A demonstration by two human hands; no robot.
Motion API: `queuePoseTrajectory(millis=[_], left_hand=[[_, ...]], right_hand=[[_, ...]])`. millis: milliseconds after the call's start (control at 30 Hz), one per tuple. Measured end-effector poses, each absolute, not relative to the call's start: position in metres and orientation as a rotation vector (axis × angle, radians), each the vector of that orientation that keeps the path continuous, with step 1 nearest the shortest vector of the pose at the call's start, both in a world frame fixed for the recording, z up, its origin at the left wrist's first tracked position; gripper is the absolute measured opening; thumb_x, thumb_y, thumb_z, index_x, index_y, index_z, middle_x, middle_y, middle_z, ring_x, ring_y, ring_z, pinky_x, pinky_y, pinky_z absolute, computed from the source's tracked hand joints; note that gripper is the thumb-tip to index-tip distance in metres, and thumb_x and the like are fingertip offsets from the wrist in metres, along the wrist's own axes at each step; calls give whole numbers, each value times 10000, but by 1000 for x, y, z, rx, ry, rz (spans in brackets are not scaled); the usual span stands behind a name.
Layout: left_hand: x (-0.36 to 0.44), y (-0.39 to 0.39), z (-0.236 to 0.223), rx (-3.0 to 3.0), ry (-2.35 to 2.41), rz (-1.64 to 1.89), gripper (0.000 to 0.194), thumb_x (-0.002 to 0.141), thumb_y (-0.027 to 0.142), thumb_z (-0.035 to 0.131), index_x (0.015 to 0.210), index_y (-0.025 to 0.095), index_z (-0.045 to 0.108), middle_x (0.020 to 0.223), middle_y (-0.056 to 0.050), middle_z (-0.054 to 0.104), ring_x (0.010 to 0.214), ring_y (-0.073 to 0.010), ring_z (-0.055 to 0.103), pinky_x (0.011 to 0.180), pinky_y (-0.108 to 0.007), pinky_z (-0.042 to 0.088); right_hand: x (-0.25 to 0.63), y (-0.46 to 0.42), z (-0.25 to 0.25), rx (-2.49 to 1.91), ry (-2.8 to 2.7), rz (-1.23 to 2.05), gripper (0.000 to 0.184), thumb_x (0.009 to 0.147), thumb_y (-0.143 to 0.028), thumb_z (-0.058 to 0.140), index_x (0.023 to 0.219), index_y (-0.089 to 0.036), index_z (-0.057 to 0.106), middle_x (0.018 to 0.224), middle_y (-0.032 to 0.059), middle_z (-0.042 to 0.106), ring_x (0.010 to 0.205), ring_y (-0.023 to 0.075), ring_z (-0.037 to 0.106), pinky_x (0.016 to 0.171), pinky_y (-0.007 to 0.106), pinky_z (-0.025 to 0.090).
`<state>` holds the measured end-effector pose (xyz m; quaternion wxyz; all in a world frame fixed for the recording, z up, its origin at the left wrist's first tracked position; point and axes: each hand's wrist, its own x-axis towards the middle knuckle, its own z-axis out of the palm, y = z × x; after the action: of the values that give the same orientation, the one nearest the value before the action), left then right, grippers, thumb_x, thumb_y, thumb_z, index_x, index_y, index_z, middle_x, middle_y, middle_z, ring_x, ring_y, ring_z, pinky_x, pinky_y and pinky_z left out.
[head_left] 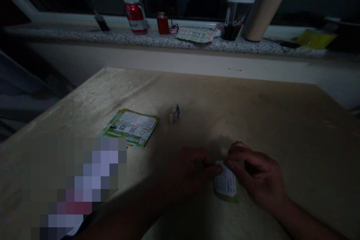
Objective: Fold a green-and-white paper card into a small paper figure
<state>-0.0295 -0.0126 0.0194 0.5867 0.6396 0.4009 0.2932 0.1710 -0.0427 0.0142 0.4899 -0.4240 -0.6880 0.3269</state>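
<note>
Both of my hands meet low and right of centre over the table. Between them is a small printed paper label (225, 184), white with small text and a green edge. My left hand (192, 168) pinches its upper left side between thumb and finger. At the label's top right, my right hand (257, 170) has its thumb and fingertips closed on the edge. Farther off and to the left lie green-and-white printed sheets (135, 125) with text and small square codes. Beside them stands a small folded piece of printed paper (174, 114).
The pale table (267, 116) reaches to a wall beneath a speckled windowsill (112, 37). Along the sill stand a red-and-white can (136, 18), a small red container (162, 23), a crumpled printed packet (197, 34), a lidded cup (234, 17) and a cardboard tube (267, 7). A blurred-out patch covers the lower left.
</note>
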Motion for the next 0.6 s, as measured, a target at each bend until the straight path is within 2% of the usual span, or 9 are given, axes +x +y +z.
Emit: queuePoseTrajectory(millis=[100, 233, 367, 600], left_hand=[[-29, -12, 18, 1458, 948, 636, 243, 829, 364, 698, 715, 149, 709, 641, 9, 628, 583, -112, 517, 571, -234, 383], [-28, -12, 19, 1543, 968, 679, 258, 841, 328, 676, 656, 148, 685, 623, 9, 625, 596, -114, 526, 585, -234, 385], [-28, -12, 20, 1534, 979, 612, 216, 856, 330, 662, 767, 149, 739, 712, -17, 693, 657, -142, 599, 616, -246, 424], [-26, -14, 20, 1593, 961, 633, 218, 891, 318, 634, 848, 147, 762, 843, -64, 755, 762, -186, 677, 696, -281, 481]], right_hand=[[171, -42, 13, -1047, -1631, 798, 117, 926, -150, 654, 856, -230, 703, 727, 2, 621, 674, 149, 590, 588, 294, 469], [171, -41, 13, -1039, -1623, 784, 114, 923, -150, 652, 861, -227, 709, 720, 2, 624, 670, 148, 593, 580, 287, 468], [172, -40, 14, -1058, -1603, 776, 127, 932, -162, 643, 840, -223, 704, 719, 2, 630, 662, 144, 594, 582, 285, 470], [174, -40, 14, -1095, -1563, 731, 136, 930, -148, 645, 831, -223, 701, 732, 5, 642, 670, 147, 608, 600, 294, 478]])
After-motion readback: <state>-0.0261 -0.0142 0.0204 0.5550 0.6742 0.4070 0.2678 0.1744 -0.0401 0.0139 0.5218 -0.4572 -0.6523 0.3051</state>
